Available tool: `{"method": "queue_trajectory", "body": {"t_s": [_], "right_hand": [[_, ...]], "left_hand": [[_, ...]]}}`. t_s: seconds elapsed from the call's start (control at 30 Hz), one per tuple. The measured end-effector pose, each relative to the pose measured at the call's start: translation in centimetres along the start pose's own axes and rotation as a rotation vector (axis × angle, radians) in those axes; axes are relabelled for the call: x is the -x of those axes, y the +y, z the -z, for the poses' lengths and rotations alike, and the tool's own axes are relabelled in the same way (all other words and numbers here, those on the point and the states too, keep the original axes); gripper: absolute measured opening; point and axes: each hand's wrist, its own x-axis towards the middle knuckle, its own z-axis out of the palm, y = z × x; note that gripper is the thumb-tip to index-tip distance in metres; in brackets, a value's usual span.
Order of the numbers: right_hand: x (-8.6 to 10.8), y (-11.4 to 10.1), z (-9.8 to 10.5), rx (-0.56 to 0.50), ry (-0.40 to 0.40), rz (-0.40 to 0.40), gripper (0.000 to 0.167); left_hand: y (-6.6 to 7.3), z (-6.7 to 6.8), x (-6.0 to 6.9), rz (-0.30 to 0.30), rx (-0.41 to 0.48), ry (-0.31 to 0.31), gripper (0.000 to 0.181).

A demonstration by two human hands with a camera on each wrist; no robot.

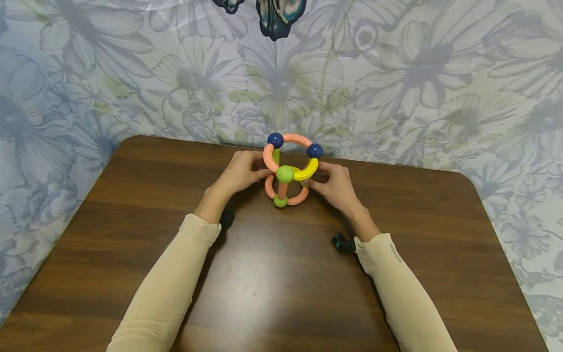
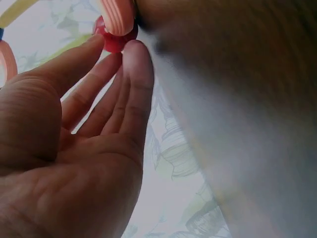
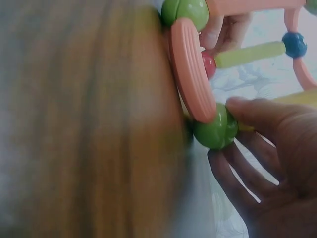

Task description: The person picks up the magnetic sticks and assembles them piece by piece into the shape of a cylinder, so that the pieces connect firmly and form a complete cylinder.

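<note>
A toy frame of balls and thick rods stands upright near the table's far edge, between both hands. Its upper ring has pink curved rods [image 1: 269,157], a yellow curved rod [image 1: 308,169], two dark blue balls [image 1: 314,150] and a green ball [image 1: 285,174]. Straight rods join it to a lower ring with another green ball [image 1: 280,201]. My left hand [image 1: 239,172] pinches a red ball [image 2: 115,43] of the lower ring between thumb and fingertips. On the opposite side, my right hand [image 1: 336,186] pinches a lower green ball [image 3: 216,130], its thumb on top in the right wrist view.
The brown wooden table [image 1: 259,274] spreads out around the arms. Right behind its far edge is a wall with flowered paper [image 1: 281,83]; a dark butterfly-like decoration [image 1: 277,19] hangs there. Black wrist devices [image 1: 343,243] sit under both sleeves' cuffs.
</note>
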Motion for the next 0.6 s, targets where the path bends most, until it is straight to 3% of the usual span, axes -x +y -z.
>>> {"method": "queue_trajectory", "body": {"t_s": [0.27, 0.6], "right_hand": [[1.3, 0.8, 0.6, 0.081, 0.143, -0.064, 0.029], [2.1, 2.6, 1.8, 0.085, 0.227, -0.125, 0.027]], "left_hand": [[-0.3, -0.5, -0.3, -0.032, -0.045, -0.017, 0.017], [-0.7, -0.4, 0.1, -0.011, -0.083, -0.022, 0.014]]}}
